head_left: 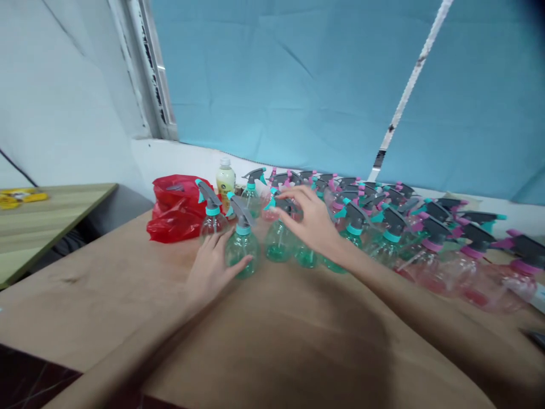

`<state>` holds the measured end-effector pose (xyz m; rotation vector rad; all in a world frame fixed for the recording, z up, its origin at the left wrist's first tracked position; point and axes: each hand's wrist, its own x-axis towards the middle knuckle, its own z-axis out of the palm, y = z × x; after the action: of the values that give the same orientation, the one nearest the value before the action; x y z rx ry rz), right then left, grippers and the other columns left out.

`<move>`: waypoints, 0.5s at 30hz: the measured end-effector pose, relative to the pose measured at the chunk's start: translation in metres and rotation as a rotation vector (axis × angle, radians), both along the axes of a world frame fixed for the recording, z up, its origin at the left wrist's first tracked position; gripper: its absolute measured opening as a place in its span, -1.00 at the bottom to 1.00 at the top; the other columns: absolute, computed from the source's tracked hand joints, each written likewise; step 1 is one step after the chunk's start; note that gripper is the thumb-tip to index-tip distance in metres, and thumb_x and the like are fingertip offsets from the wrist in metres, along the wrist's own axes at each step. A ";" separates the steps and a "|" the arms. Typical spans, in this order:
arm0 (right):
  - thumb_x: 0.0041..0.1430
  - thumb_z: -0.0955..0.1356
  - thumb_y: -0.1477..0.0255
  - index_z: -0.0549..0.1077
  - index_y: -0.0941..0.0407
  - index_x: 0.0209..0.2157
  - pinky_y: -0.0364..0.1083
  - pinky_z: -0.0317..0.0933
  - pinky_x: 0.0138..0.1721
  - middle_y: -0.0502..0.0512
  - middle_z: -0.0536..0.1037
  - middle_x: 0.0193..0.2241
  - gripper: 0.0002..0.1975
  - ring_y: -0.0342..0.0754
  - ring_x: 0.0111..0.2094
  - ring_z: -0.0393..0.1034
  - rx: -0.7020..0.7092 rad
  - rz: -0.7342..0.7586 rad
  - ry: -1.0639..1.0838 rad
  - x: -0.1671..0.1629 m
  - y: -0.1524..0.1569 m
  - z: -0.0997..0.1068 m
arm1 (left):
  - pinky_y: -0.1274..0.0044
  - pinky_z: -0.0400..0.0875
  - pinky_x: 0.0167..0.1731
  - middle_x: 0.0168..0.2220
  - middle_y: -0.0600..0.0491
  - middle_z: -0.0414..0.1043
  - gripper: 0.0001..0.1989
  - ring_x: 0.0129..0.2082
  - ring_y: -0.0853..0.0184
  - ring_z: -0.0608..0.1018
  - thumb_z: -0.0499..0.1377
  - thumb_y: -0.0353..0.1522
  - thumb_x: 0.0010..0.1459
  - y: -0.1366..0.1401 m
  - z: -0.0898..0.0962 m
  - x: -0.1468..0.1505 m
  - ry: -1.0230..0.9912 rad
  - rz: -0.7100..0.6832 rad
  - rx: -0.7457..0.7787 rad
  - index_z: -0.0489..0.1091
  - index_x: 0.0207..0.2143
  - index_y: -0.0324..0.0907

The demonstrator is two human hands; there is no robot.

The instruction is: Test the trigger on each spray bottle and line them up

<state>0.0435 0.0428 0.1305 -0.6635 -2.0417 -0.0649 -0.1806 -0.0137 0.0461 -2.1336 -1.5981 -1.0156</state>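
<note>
My left hand (213, 264) is wrapped round the body of a clear green spray bottle (242, 250) with a grey head and turquoise collar, its thumb across the front. Just behind that hand stands another green spray bottle (212, 218), partly hidden by the fingers. To the right, my right hand (310, 218) has thumb and fingers curved round the grey and turquoise head of a third green spray bottle (279, 244). That bottle stands upright on the wooden table (264, 329). My right hand and forearm hide parts of the bottles behind them.
Rows of green and pink spray bottles (434, 267) fill the table's right and back. A red plastic bag (174, 210) lies at the left, near a white-capped drink bottle (225, 179). Blue sheeting (298, 85) covers the wall behind. Further left is a wooden board (55, 213) with a yellow item (21, 197).
</note>
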 end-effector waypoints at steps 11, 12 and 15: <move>0.24 0.23 0.36 0.29 0.40 0.04 0.19 0.00 0.03 0.36 0.57 -0.34 -0.56 0.20 -0.26 0.46 -0.037 -0.427 -0.390 -0.018 0.037 -0.001 | 0.15 0.29 -0.15 -0.11 -0.23 0.33 -0.43 -0.08 -0.09 0.34 0.08 -0.05 0.20 0.027 0.014 0.009 0.194 0.179 0.056 0.29 0.06 -0.31; 0.25 0.23 0.40 0.29 0.40 0.04 0.16 0.05 0.00 0.37 0.57 -0.34 -0.58 0.19 -0.27 0.46 -0.047 -0.412 -0.404 -0.018 0.039 0.000 | 0.14 0.28 -0.16 -0.10 -0.24 0.31 -0.43 -0.07 -0.11 0.33 0.08 -0.05 0.20 0.028 0.015 0.011 0.202 0.196 0.058 0.29 0.06 -0.31; 0.25 0.23 0.46 0.31 0.40 0.02 0.04 0.16 -0.17 0.40 0.56 -0.27 -0.63 0.17 -0.24 0.46 -0.087 -0.372 -0.437 -0.018 0.042 0.005 | 0.12 0.27 -0.14 -0.03 -0.28 0.25 -0.42 -0.05 -0.14 0.31 0.10 -0.07 0.20 0.030 0.015 0.014 0.201 0.221 0.073 0.25 0.10 -0.31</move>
<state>0.0255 0.0848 0.1355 -1.1597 -2.3148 -0.3672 -0.1665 0.0160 0.0611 -1.8938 -1.6275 -0.7533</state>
